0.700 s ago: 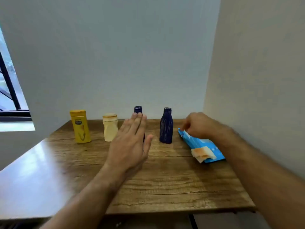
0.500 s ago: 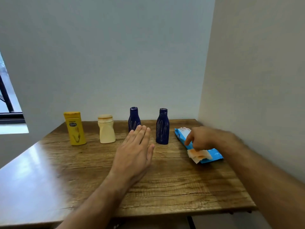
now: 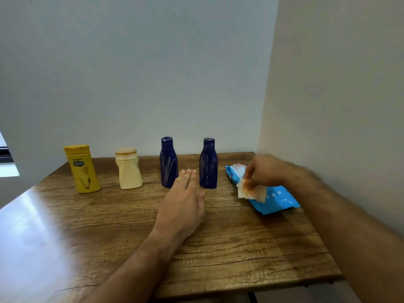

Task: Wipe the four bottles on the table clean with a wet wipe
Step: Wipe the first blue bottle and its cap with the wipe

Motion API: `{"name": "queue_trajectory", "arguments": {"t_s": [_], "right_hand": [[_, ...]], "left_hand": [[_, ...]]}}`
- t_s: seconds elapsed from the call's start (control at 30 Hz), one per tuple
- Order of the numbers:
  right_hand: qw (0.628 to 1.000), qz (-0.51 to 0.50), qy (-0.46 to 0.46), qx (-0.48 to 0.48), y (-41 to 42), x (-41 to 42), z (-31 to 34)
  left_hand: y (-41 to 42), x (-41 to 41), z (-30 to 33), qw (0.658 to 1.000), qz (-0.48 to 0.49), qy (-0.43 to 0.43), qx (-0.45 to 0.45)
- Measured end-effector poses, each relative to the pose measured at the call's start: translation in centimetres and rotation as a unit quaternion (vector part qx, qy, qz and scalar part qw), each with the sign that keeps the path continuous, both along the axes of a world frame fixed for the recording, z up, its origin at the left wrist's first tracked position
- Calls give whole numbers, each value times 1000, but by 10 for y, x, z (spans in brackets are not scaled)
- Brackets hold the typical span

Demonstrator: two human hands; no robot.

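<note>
Since the earlier frame the right hand (image 3: pixel 261 171) has closed its fingertips on the stained white wet wipe (image 3: pixel 251 190) and begun lifting it off the blue wipes packet (image 3: pixel 273 199) at centre right. Left hand (image 3: pixel 183 206) flat, fingers straight, holding nothing, low over the wooden worktop (image 3: pixel 240 248) at frame centre. Behind it stand two dark blue bottles (image 3: pixel 168 164) (image 3: pixel 208 164), both streaked; further left a cream squat bottle (image 3: pixel 129 170) and a yellow flat bottle (image 3: pixel 82 169), smeared. Judged: no bottle wiped yet; all four remain.
</note>
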State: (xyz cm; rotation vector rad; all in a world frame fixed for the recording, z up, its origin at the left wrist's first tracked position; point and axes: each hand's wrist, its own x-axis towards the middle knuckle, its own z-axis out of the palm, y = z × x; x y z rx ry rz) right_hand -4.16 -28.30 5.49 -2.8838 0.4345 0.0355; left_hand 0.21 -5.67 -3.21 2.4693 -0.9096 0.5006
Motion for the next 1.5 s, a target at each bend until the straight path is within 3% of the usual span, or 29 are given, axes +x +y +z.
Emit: {"name": "queue_trajectory", "arguments": {"t_s": [0.07, 0.17, 0.3, 0.57, 0.83, 1.03, 1.2, 1.33, 1.5], "right_hand": [[994, -37, -96, 38, -5, 6, 4], [957, -102, -250, 105, -4, 23, 0], [904, -157, -357, 174, 11, 51, -22], [874, -162, -419, 185, 30, 83, -58], [866, -143, -423, 226, 33, 90, -63], [852, -116, -449, 243, 42, 68, -59], [810, -78, -480, 328, 77, 50, -59], [809, -37, -481, 334, 126, 50, -56], [819, 63, -519, 235, 174, 51, -50]], "left_hand": [[-9, 2, 3, 998, 16, 39, -56], [-27, 8, 11, 986, 38, 107, -120], [-53, 20, 12, 969, 41, 156, -187], [-80, 59, -11, 943, 37, 148, -295], [-84, 70, -9, 935, 14, 141, -325], [-43, 44, 4, 922, 11, 183, -342], [20, 25, 10, 913, 6, 241, -330], [62, 23, 7, 853, -2, 344, -393], [93, 27, 1, 696, -122, 455, -542]]}}
